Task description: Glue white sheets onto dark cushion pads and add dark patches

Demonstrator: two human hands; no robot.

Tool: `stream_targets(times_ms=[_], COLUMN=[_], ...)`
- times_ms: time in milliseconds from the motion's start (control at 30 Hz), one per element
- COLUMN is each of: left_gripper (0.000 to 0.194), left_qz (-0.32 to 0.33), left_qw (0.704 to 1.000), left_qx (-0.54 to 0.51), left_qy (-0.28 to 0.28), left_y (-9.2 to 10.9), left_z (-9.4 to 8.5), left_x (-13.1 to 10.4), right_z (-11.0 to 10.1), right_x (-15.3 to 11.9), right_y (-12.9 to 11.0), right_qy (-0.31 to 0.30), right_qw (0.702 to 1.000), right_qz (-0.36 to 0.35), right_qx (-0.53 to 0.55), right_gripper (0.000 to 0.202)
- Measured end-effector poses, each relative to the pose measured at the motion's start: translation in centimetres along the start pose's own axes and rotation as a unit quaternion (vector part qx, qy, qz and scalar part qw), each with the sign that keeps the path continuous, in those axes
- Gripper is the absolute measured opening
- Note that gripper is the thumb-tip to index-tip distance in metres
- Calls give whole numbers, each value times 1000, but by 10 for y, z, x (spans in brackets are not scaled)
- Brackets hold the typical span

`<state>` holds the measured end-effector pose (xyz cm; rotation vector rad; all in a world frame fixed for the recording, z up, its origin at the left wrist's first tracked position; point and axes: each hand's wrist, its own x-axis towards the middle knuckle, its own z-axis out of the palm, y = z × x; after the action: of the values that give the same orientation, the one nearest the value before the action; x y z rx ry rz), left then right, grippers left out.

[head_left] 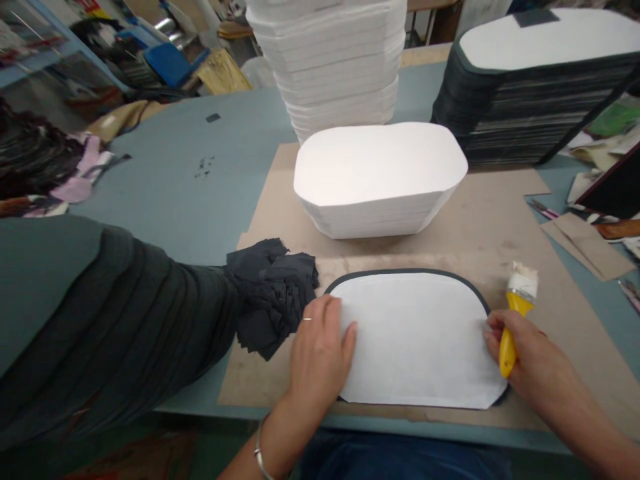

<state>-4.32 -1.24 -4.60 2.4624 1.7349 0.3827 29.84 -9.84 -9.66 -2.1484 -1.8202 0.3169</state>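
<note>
A white panel (pixel 420 340) with rounded upper corners lies on a dark backing piece (pixel 415 271), whose rim shows along the top and sides. My left hand (pixel 320 347) rests over the panel's left edge, fingers stretched and thumb apart. At the right edge, my right hand (pixel 525 353) holds a paintbrush (pixel 509 343) with a yellow handle, its whitish-coated bristles pointing up and away. The fingertips of that hand also touch the panel's rim. Just left of the panel sits a heap of small dark fabric pieces (pixel 275 293).
Stacked white panels (pixel 380 163) stand behind, with a taller white stack (pixel 335 60) beyond. Finished-looking dark-edged panels (pixel 540 107) are piled at back right. A large dark stack (pixel 115 320) fills the left. Brown cardboard (pixel 270 220) covers part of the blue-green table (pixel 165 160).
</note>
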Motion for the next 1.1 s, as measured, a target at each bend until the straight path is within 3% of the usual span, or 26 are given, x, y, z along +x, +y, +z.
stream_targets(times_ms=[67, 167, 233, 300, 433, 533, 633, 767, 967, 1100], left_gripper=[52, 63, 64, 64, 65, 69, 75, 76, 47, 42], left_qz=[93, 141, 138, 129, 119, 119, 108, 103, 73, 55], left_qw=[996, 989, 989, 990, 991, 992, 993, 994, 996, 996], left_qx=[-8, -14, -18, -23, -25, -24, -18, -18, -57, -74], left_qy=[2, -40, -55, -58, -49, -43, -40, -37, -17, -13], left_y=[22, 45, 49, 48, 46, 47, 49, 48, 41, 39], left_z=[16, 36, 42, 44, 42, 44, 47, 43, 26, 26], left_x=[4, 9, 9, 9, 6, 5, 6, 7, -7, -14], right_z=[-4, -13, -15, -8, 22, 41, 46, 23, -48, -53], right_x=[-1, 2, 8, 18, 38, 44, 43, 36, 56, 87], right_y=[2, -7, -23, -47, -87, -93, -89, -89, -91, -117], right_qy=[-6, 7, 34, 56, 54, 68, 74, 60, 83, 35], right_qw=[999, 992, 987, 987, 979, 977, 978, 979, 971, 969], right_qz=[-12, -41, -75, -122, -195, -202, -189, -167, -181, -100], right_qx=[-32, -116, -136, -90, 7, 18, 48, 98, 130, 225], right_gripper=[27, 30, 29, 24, 12, 12, 23, 42, 30, 34])
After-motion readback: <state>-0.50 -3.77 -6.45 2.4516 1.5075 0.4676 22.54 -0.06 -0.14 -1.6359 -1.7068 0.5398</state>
